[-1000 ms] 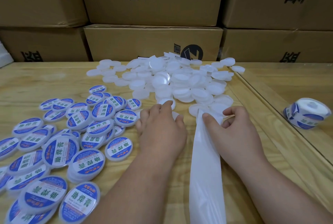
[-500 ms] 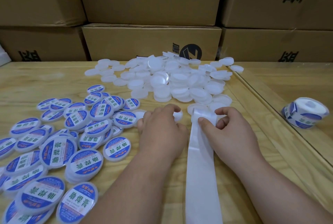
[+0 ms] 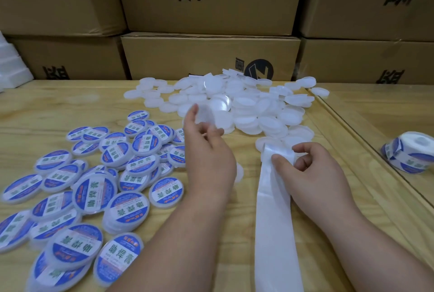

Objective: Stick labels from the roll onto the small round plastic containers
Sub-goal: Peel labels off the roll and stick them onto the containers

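Here the plain container (image 3: pixel 205 115) looks translucent white, blurred.

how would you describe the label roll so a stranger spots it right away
Look past the raised strip along the right side of the wooden table. The label roll sits there alone, by the picture's right edge. Unlike the flat containers, it is a thick white coil with blue labels around its side.

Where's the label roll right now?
In the head view the label roll lies at the far right on the wooden table, beyond the raised divider, right of the right hand.
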{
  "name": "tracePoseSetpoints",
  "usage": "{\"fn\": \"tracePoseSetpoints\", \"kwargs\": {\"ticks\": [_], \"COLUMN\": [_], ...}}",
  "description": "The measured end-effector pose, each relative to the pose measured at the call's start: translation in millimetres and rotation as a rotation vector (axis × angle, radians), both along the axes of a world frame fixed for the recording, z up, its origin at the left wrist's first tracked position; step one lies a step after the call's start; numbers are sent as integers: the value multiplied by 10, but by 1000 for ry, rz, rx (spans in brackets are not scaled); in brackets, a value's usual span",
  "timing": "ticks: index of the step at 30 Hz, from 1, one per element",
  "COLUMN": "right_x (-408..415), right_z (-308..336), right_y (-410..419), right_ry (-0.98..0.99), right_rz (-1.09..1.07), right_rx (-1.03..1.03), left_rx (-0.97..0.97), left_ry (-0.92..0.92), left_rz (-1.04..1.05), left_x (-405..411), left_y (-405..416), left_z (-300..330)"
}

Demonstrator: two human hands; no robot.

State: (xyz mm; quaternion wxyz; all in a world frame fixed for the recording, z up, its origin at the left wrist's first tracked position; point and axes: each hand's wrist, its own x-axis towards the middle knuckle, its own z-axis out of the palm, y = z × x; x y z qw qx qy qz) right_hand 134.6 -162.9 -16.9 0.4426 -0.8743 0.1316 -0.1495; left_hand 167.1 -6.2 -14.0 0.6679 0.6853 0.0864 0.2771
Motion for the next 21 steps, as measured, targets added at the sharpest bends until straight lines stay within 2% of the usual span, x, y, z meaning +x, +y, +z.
{"fn": "tracePoseSetpoints", "kwargs": {"ticks": [3,5,11,13,16,21], "right_x": [-2,0,2,6,12,18], "right_z": [4,3,-13,-19,-28,-37], "right_y": [4,8,8,6,3,4], "right_ry": [-6,-8,-22,-29,-31,-27], "right_rz": [-2,0,1,0,-2,-4], "right_rx": [-6,-5,-5,-7,-4,2], "left_rx": [-550,-828,-1188,-1231,-1106,-1089], "left_ry": [-40,-46,-149,-144,-110,-87], "left_rz": [148,226,347,369,428,389], "left_x": [33,43,40,55,65,67], "left_y": [150,278,552,618,596,541], "left_z": [180,294,458,452,415,360]}}
